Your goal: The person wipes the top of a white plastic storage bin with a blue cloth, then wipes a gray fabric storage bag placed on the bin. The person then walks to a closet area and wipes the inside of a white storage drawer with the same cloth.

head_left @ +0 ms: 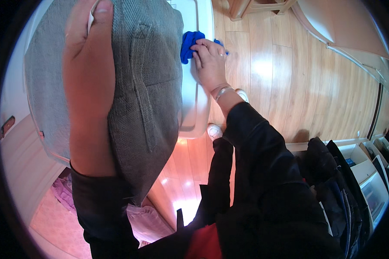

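Note:
A large grey fabric storage bag (pixel 155 86), with a stitched strap along its side, fills the left half of the view and leans over a white plastic surface (pixel 193 103) with a raised rim, like a box lid. My left hand (pixel 88 32) is closed at the bag's upper part, its thumb bent by a thin white edge; the other fingertips are cut off or hidden. To the right of the bag, my right hand (pixel 211 56) presses a bunched blue cloth (pixel 191 45) onto the white surface near its right edge, fingers curled over it.
Wooden flooring (pixel 281 82) stretches to the right. A beige plastic stool (pixel 259 7) stands at the far side. Dark clothes (pixel 328 181) and white bins (pixel 354 162) line the lower right. A white cabinet door (pixel 21 142) is at left, with a purple item (pixel 64 194) below.

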A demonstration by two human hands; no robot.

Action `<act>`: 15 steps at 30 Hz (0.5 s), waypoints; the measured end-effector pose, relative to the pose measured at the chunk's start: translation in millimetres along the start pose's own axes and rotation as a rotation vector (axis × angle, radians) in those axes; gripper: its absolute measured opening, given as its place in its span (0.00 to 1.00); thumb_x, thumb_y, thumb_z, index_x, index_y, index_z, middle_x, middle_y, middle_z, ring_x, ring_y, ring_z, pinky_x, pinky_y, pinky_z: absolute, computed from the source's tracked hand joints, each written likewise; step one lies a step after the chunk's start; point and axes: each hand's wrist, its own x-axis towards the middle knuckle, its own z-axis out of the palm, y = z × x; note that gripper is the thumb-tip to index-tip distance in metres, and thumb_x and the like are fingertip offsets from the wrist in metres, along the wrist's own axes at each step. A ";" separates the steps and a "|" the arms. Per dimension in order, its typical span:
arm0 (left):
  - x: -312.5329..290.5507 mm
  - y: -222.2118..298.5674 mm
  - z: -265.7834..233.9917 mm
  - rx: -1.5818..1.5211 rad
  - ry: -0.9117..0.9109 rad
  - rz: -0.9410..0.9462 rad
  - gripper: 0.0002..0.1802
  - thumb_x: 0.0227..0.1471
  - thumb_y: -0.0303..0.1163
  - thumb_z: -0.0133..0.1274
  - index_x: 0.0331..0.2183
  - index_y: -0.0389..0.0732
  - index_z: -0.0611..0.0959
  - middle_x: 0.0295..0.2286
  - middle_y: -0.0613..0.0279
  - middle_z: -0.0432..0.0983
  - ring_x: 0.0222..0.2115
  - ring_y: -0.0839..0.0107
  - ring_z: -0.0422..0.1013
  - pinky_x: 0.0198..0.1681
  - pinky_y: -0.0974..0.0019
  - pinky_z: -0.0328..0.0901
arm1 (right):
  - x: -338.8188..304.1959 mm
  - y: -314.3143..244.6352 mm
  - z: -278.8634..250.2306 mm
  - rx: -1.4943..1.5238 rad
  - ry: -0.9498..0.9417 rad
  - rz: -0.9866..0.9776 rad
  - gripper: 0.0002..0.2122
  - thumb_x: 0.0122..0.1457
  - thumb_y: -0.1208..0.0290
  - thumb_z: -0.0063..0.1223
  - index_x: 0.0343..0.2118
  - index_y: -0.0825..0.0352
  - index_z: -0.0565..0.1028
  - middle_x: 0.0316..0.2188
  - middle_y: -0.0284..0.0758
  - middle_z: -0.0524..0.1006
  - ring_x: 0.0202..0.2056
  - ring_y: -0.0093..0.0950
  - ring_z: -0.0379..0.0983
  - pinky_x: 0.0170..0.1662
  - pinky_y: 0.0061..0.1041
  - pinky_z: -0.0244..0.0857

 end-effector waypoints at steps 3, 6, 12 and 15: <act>3.5 -6.9 1.6 0.090 0.023 0.074 0.23 0.70 0.41 0.37 0.59 0.45 0.75 0.57 0.56 0.70 0.61 0.64 0.63 0.66 0.65 0.50 | -34.5 -20.0 -6.5 -0.083 -0.046 -0.039 0.11 0.57 0.74 0.55 0.43 0.64 0.77 0.54 0.39 0.73 0.57 0.44 0.65 0.59 0.46 0.56; 5.2 -4.5 0.7 0.053 0.019 0.091 0.23 0.70 0.40 0.38 0.59 0.45 0.76 0.57 0.56 0.71 0.59 0.63 0.65 0.66 0.65 0.50 | -114.9 -50.0 -31.0 -0.056 -0.275 0.033 0.10 0.56 0.74 0.56 0.41 0.63 0.78 0.53 0.36 0.73 0.61 0.41 0.63 0.62 0.48 0.53; -3.6 34.3 14.3 0.133 0.138 -0.123 0.19 0.68 0.33 0.40 0.53 0.40 0.79 0.58 0.50 0.68 0.60 0.61 0.63 0.65 0.65 0.51 | -82.1 -33.9 -53.4 -0.257 -0.635 -0.252 0.10 0.54 0.72 0.55 0.40 0.56 0.78 0.46 0.28 0.75 0.58 0.30 0.66 0.60 0.46 0.54; -9.0 44.8 17.7 0.006 0.202 -0.117 0.17 0.68 0.31 0.42 0.51 0.37 0.80 0.57 0.48 0.68 0.61 0.59 0.62 0.65 0.65 0.51 | -6.9 -12.1 -35.5 -0.278 -0.197 -0.152 0.15 0.58 0.70 0.53 0.49 0.58 0.76 0.53 0.31 0.74 0.59 0.33 0.65 0.64 0.47 0.46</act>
